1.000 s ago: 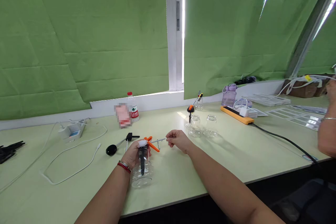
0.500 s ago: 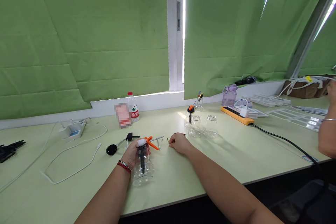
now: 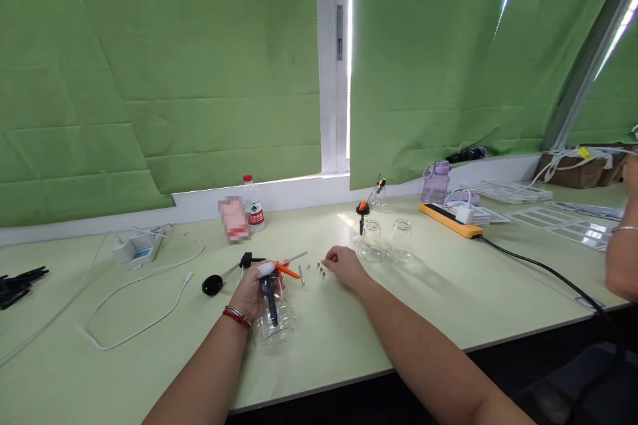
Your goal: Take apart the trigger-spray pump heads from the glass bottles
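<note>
My left hand (image 3: 253,292) is wrapped round the neck of a clear jar (image 3: 275,331), tilted over the table. A black tube (image 3: 270,302) runs down in it. An orange lever (image 3: 288,270) and a thin metal rod (image 3: 298,256) stick out at its top, and white wrap covers one finger. My right hand (image 3: 345,265) rests low over the table, fingertips pinched together; whatever is between them is hidden. Just left of it lie several tiny brass-coloured parts (image 3: 323,273), a small metal pin (image 3: 302,275) and a tiny silvery piece (image 3: 308,266).
A black round-ended part (image 3: 212,285) lies left of the jar. Clear jars (image 3: 401,239) and an orange-topped black piece (image 3: 363,208) stand beyond my right hand. Further off are a water bottle (image 3: 254,206), an orange power strip (image 3: 451,220) and a white cable (image 3: 144,335). Another person's arm (image 3: 622,246) is at right.
My right hand has shifted slightly right, uncovering more of the tiny brass-coloured parts. The jar in my left hand has tilted a little, its lever and rod turning with it.
</note>
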Demonstrator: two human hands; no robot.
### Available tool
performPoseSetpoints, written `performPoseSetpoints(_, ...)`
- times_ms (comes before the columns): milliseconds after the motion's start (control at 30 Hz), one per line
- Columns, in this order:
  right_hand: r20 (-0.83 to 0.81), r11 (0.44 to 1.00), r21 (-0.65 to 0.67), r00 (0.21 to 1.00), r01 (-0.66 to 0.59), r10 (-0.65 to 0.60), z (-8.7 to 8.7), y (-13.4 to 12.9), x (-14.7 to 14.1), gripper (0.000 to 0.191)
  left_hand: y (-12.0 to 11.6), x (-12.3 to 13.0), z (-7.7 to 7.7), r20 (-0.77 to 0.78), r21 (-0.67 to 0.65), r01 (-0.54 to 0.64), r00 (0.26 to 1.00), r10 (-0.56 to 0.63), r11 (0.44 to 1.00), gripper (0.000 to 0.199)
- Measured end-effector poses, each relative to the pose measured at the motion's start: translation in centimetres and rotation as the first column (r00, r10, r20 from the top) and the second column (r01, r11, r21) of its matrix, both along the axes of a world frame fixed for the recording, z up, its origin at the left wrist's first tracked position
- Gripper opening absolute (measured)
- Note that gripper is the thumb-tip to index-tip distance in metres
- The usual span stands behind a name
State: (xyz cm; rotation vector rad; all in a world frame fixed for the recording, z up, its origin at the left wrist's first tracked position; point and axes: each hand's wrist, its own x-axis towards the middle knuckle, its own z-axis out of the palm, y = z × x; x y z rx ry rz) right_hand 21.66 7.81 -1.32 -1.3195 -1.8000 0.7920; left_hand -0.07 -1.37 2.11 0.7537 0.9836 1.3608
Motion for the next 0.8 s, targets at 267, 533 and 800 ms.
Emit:
performPoseSetpoints(267,-0.463,0.787,-0.296,0.802,-0.541,0.377,1.7,-1.5,-0.1,0.055,0.5,0.1,0.3,0.181,0.152,-0.229,0.963,0.201,0.961,0.016)
performPoseSetpoints(533,-0.643,0.265,-0.345,0.432,-0.900,0.632,2.1,-4.5,-1.2,0.072,1.0,0.6,-0.2,0.203,0.287,-0.255,0.958,0.201,0.923,0.024)
performPoseSetpoints(800,-0.705,0.659,-0.272,0.611,-0.702,0.360,3.1,-4.3,-1.2,0.051,0.6,0.8,-0.3,-0.145,0.292,-0.206,0.956,0.256,0.934,0.025)
